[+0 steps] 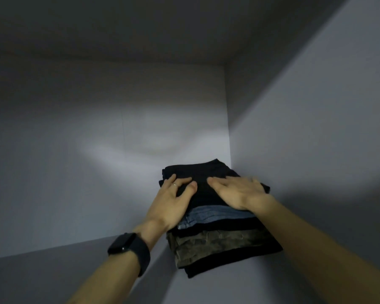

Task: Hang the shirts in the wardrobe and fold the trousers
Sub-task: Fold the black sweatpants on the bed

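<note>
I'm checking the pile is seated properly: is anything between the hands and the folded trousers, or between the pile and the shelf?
Nothing visible. The left hand and right hand lie flat directly on the top black pair of the stack of folded trousers, which sits straight on the shelf by the right wall.

A stack of folded trousers [217,242] sits on the shelf [42,275] at lower centre-right of the frame, near the corner where the back wall [97,150] behind meets the side wall [316,128] at right. On its top the left hand [173,200] rests at left, the right hand [239,191] at right, slightly apart; a watch [127,246] circles the left wrist below
</note>
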`<state>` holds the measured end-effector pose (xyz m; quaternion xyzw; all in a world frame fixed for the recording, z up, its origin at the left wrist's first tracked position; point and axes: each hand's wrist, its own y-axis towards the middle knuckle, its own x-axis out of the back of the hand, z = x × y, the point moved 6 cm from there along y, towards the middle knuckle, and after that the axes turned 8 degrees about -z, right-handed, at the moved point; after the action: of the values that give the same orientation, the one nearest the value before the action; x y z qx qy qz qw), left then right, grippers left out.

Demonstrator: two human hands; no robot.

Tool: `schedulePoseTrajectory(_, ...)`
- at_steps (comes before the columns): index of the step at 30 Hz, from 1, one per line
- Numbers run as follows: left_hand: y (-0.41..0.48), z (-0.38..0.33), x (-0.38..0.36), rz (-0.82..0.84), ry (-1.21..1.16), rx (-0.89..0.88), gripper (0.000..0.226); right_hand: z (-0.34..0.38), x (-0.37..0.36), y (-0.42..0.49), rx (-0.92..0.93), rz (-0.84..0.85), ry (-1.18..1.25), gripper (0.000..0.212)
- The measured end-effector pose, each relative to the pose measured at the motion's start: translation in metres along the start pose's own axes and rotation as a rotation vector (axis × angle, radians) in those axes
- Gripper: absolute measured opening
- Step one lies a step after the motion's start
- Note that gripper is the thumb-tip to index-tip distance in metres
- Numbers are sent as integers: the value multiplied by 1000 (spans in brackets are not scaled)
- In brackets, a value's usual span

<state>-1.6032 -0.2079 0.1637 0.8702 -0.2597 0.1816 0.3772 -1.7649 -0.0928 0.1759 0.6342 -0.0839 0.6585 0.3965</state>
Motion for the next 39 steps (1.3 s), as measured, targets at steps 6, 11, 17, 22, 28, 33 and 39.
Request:
schedulePoseTrajectory(6, -3, -2, 2, -28, -36, -16, 56, -27, 6, -33, -172, -142, 8, 61)
schedulePoseTrajectory(11, -33, -3, 13, -36, 39, -62, 62, -23, 16, -79, -273, -279, 148, 55)
schedulePoseTrajectory(17, -111, 4, 63, 43, 370, -48, 65, 18, 35, -170, -54, -506, 486, 51)
schedulePoseTrajectory(22, -204, 19, 124, -118, 508, 104, 56, 62, 14, -236, 189, -539, 724, 39)
schedulePoseTrajectory(28, -369, 16, 170, -329, 669, 313, 55, 123, -16, -329, 448, -397, 953, 38)
schedulePoseTrajectory(33, -519, -8, 196, -485, 770, 473, 51, 177, -31, -428, 681, -235, 1115, 31)
schedulePoseTrajectory(39, -702, -63, 240, -714, 856, 760, 47, 270, -34, -572, 979, 110, 1279, 30)
